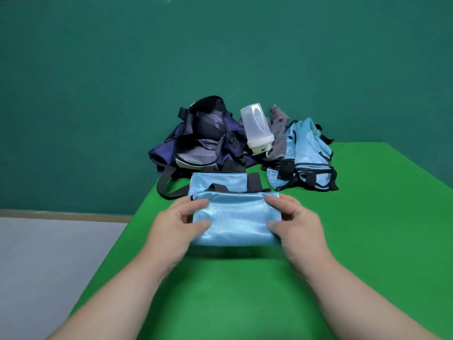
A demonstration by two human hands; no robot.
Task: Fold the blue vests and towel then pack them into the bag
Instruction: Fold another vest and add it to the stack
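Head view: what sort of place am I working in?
Probably a staged recording set, not a home: a table under plain green cloth, a bare teal wall behind, and just a few props laid out, like the bag and vest.

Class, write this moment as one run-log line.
left hand grips folded vest | right hand grips folded vest | bag open | other vests heaped

The light is even and fairly bright and seems to come from above, without hard glare. A soft shadow lies on the green table (245, 290) just under the folded vest (235, 219), whose fabric shines mildly. The left hand (171, 225) and the right hand (299, 227) look a little blurred. The wide lens bends lines near the edges.
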